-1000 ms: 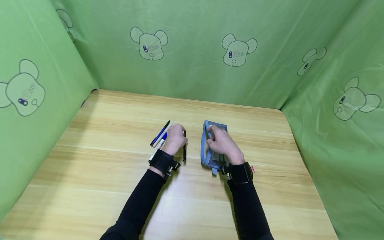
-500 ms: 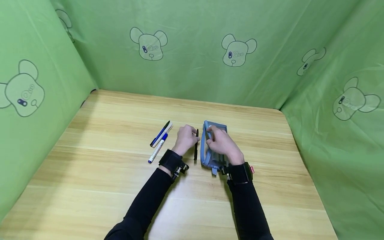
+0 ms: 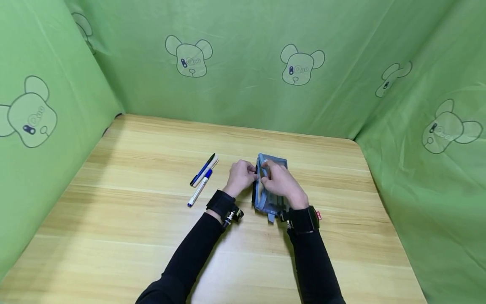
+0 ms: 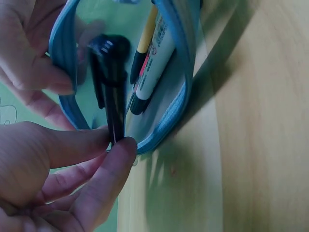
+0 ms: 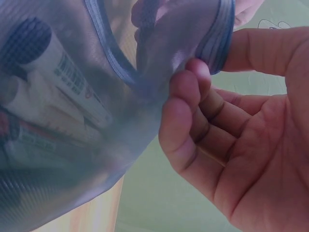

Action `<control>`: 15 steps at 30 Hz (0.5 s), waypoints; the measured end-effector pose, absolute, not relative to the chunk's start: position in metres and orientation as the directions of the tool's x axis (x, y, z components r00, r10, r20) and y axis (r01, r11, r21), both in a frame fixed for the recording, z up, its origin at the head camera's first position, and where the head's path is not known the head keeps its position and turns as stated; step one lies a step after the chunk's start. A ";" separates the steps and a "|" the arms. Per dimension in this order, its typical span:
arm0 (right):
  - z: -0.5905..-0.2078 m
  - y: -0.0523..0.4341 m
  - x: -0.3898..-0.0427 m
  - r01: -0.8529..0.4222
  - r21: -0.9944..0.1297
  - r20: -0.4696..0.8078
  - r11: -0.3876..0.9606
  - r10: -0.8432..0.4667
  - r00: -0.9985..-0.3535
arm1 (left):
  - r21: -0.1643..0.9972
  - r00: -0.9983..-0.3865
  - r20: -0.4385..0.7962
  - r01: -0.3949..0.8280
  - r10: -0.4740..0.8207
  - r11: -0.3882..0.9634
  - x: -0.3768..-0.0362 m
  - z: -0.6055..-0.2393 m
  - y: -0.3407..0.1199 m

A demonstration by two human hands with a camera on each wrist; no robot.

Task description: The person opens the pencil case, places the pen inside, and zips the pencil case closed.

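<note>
From the head view we see our left hand (image 3: 241, 177) meet our right hand (image 3: 279, 181) at the blue pencil case (image 3: 270, 198) mid-table, from the left wrist our thumb and forefinger pinching a black pen (image 4: 112, 92) in its mouth, and from the right wrist our fingers (image 5: 186, 121) gripping its rim.

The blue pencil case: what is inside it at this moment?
Inside the blue pencil case lie a white marker and a yellow pencil. The left hand pushes in a black pen. The bottom is hidden.
</note>
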State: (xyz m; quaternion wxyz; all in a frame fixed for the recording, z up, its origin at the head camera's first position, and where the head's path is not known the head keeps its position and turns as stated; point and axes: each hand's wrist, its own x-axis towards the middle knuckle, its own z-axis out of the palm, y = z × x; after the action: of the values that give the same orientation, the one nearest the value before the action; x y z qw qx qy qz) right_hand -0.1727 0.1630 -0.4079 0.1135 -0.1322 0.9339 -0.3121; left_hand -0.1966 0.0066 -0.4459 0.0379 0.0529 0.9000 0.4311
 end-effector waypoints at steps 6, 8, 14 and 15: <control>-0.409 0.163 -0.174 -0.185 -0.600 -0.122 0.778 -0.318 -0.940 | 0.792 -0.987 0.019 0.112 0.160 0.601 -0.198 -0.448 0.013; -0.409 0.163 -0.174 -0.186 -0.601 -0.121 0.777 -0.319 -0.940 | 0.789 -0.986 0.022 0.118 0.164 0.603 -0.198 -0.450 0.014; -0.408 0.164 -0.174 -0.197 -0.604 -0.113 0.772 -0.328 -0.938 | 0.792 -0.985 0.021 0.120 0.171 0.598 -0.199 -0.457 0.019; -0.408 0.164 -0.174 -0.202 -0.605 -0.108 0.770 -0.331 -0.938 | 0.794 -0.985 0.025 0.125 0.173 0.595 -0.199 -0.457 0.019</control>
State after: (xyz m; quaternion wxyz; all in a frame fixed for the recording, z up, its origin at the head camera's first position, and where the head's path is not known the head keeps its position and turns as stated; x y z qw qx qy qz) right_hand -0.1738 0.1640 -0.4081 0.1047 -0.1423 0.9349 -0.3079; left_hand -0.1994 0.0195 -0.4572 0.0272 0.0833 0.8927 0.4421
